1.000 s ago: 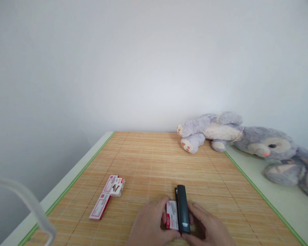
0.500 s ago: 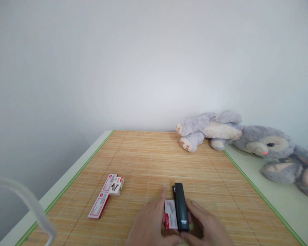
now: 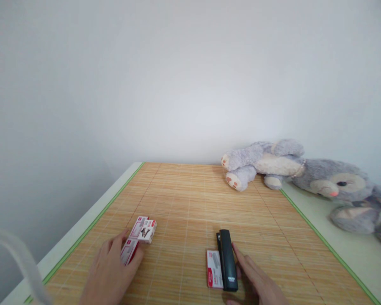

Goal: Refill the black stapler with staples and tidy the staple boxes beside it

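A black stapler [image 3: 227, 260] lies on the bamboo mat [image 3: 190, 199] with a red-and-white staple box [image 3: 213, 275] against its left side. My right hand [image 3: 257, 281] rests beside the stapler's right side, fingers stretched out and touching it. Over at the left, my left hand [image 3: 109, 271] covers a flat red-and-white staple box [image 3: 129, 250], its fingers curled loosely on top; whether it grips the box I cannot tell. Just beyond it lie two more small staple boxes [image 3: 143, 229].
A grey plush rabbit [image 3: 307, 178] lies at the back right, partly off the mat on the pale surface [image 3: 346, 250]. A blurred whitish curved strap [image 3: 15, 254] crosses the lower left corner. A plain white wall stands behind.
My left hand left the staple box beside the stapler and moved left onto the flat box. The right hand stays by the stapler.
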Demonstrator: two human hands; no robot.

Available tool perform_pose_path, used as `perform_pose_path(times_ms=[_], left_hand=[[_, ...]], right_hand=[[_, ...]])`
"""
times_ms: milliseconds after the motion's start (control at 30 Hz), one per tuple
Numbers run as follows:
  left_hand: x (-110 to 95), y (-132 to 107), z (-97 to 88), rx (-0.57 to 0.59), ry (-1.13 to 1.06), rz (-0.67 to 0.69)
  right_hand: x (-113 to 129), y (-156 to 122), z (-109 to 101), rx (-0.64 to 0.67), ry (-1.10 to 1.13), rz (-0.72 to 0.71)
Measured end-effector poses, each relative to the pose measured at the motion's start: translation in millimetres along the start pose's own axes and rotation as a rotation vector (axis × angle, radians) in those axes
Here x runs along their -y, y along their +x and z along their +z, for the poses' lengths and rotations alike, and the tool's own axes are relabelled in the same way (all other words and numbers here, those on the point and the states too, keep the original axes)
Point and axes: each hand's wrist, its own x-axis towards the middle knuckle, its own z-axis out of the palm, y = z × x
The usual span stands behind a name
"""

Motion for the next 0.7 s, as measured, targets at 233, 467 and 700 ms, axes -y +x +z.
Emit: perform_pose_path(times_ms=[233, 467, 700], left_hand=[[-25.6, -16.2, -14.6, -0.109, -0.123, -0.201], [-151.1, -80.2, 34.8, 0.168, -0.568, 0.015], [-179.2, -86.6, 55.2, 0.207, -0.651, 0.006]], right_hand=[[-5.5, -3.7, 6.3, -0.026, -0.079, -0.056], [-1.8, -3.4, 11.0, -0.132, -0.084, -0.158], [2.4, -0.6, 9.2, -0.101, -0.099, -0.123]])
